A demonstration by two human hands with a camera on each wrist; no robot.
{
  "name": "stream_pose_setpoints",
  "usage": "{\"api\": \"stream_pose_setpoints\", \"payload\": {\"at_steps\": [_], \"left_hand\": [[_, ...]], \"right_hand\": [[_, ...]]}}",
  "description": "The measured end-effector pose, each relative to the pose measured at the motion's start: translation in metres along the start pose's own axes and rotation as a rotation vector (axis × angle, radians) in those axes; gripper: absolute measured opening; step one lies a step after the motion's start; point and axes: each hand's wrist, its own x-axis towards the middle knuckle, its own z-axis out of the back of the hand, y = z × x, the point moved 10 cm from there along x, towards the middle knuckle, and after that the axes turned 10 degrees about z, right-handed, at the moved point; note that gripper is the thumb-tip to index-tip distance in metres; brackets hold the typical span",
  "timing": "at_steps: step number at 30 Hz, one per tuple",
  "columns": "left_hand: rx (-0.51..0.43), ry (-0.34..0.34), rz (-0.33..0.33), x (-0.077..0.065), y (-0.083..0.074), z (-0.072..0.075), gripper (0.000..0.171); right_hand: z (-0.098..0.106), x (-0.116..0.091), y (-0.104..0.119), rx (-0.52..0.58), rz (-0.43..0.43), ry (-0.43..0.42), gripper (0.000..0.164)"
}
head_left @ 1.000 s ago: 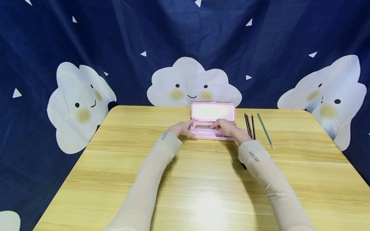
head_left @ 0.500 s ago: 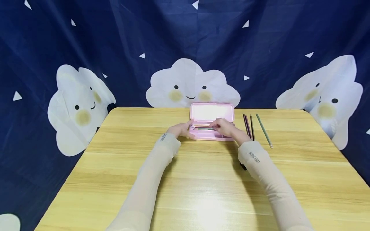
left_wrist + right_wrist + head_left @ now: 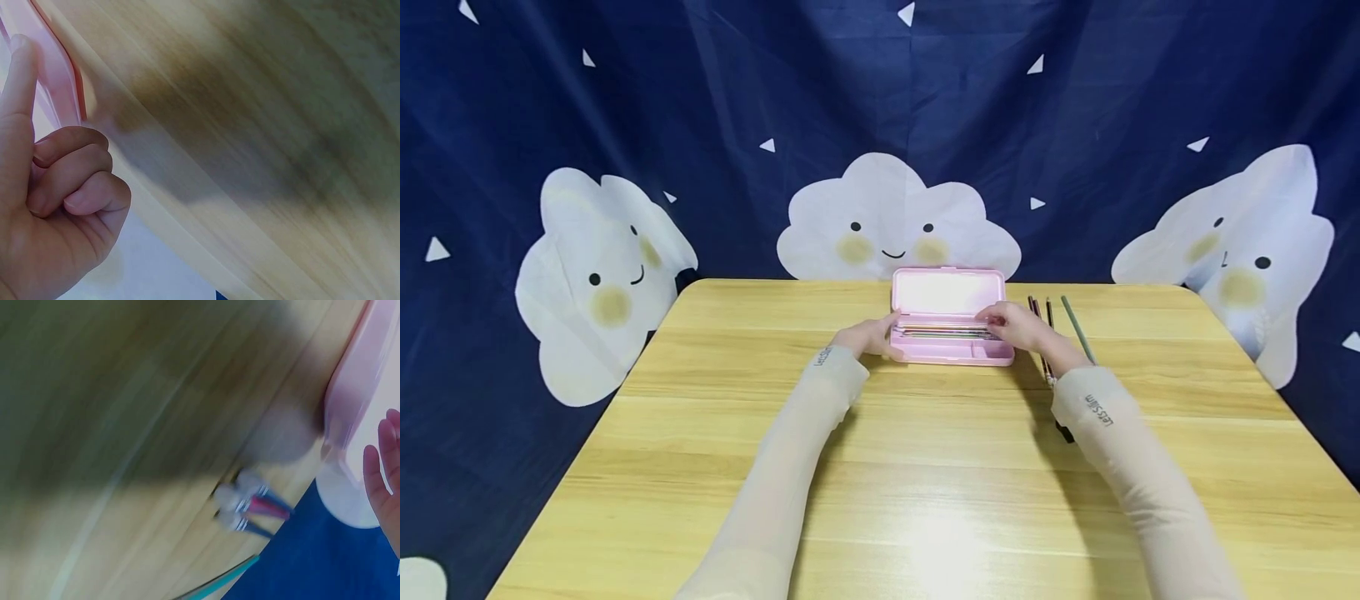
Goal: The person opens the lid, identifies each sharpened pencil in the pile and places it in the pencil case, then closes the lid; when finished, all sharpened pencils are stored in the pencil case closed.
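An opened pink pencil case (image 3: pixel 951 361) stands near the far edge of the table, lid (image 3: pixel 947 292) raised. Several thin coloured pencils (image 3: pixel 936 332) lie lengthwise inside it. My left hand (image 3: pixel 867 337) holds the case's left end between thumb and forefinger. In the left wrist view that forefinger lies along the pink rim while the other fingers are curled into the palm. Over the case's right end, my right hand (image 3: pixel 1021 327) has its fingertips near the pencils' ends. The right wrist view shows those fingers fairly straight, with nothing visible in them.
Right of the case lie several dark pencils (image 3: pixel 1049 313), partly behind my right forearm; white erasers (image 3: pixel 231 521) show at their ends in the right wrist view. Further right is a green pencil (image 3: pixel 1077 327). A blue cloud-patterned curtain (image 3: pixel 730 167) hangs behind the table.
My right hand has moved from the middle of the case to its right end, uncovering more pencils and the small right compartment. The left hand stays on the left end.
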Motion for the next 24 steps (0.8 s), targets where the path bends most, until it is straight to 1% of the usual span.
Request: {"api": "stream_pose_setpoints", "payload": {"at_steps": [5,12,18,24], "left_hand": [[0.008,0.003,-0.003,-0.001,0.0,0.0,0.096],[0.002,-0.001,-0.004,0.0,0.001,0.0,0.096],[0.004,0.002,-0.012,0.003,0.002,-0.001,0.096],[0.004,0.003,-0.005,0.004,0.003,-0.002,0.096]], "right_hand": [[0.011,-0.013,-0.007,-0.002,-0.004,-0.018,0.023],[0.02,-0.034,-0.028,-0.003,-0.07,-0.041,0.024],[0.027,-0.051,-0.04,-0.015,-0.103,-0.056,0.025],[0.032,-0.07,-0.058,-0.02,-0.185,-0.055,0.028]]}}
